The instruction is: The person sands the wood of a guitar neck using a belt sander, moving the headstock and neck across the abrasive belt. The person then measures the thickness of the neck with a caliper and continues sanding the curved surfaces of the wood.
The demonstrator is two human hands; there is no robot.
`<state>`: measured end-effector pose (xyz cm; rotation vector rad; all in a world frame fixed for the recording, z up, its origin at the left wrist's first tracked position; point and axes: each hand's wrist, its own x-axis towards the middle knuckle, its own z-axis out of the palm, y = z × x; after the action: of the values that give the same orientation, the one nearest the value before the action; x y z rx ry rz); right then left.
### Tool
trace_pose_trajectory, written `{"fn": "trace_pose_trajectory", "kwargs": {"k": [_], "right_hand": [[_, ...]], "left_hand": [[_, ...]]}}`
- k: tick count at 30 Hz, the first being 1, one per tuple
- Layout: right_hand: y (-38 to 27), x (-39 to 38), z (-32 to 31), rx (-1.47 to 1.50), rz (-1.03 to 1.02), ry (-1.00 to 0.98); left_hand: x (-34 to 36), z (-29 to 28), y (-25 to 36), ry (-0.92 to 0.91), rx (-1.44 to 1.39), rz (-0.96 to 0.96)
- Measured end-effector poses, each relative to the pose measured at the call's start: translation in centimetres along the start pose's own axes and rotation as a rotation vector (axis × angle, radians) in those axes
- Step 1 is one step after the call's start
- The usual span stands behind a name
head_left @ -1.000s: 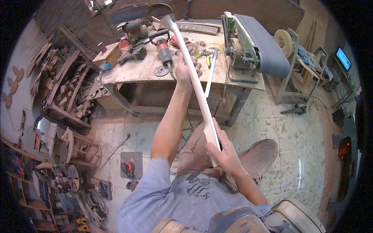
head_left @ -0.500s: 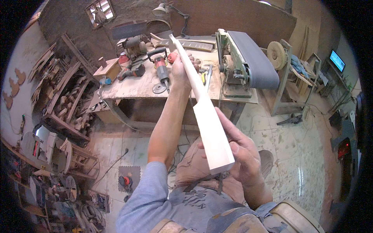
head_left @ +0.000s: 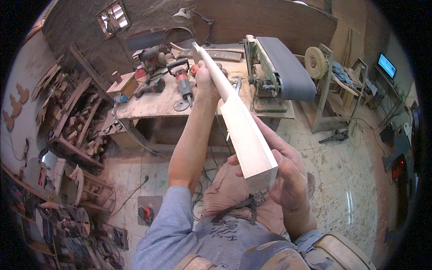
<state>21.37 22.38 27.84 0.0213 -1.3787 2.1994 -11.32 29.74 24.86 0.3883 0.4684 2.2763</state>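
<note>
A pale, unfinished wooden guitar neck slants across the middle, its slim end pointing away over the workbench and its wide, square-cut block end towards me. My left hand is wrapped round the slim shaft from below, at arm's length. Closer in, my right hand grips the block end, with the thumb along its right side and fingertips showing at its left edge. The middle of the right hand's grip is hidden under the wood.
On the dusty workbench lie a red-and-grey power tool, a cordless tool and a bench grinder. A belt sander stands at its right, beside a buffing wheel. A rack of wood offcuts is at the left.
The neck's block end has risen and turned, so more of its end face shows. My right hand has moved with it. Both hands keep their hold.
</note>
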Motion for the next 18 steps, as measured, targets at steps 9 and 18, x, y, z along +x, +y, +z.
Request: {"fn": "trace_pose_trajectory", "kwargs": {"k": [9,18], "right_hand": [[-0.5,0.1,0.1,-0.022,-0.004,-0.007],[-2.1,0.8,-4.3,-0.074,0.207,-0.095]], "left_hand": [[-1.2,0.5,0.1,-0.135,0.076,0.053],[-0.3,1.7,-0.2,-0.108,0.100,0.144]]}}
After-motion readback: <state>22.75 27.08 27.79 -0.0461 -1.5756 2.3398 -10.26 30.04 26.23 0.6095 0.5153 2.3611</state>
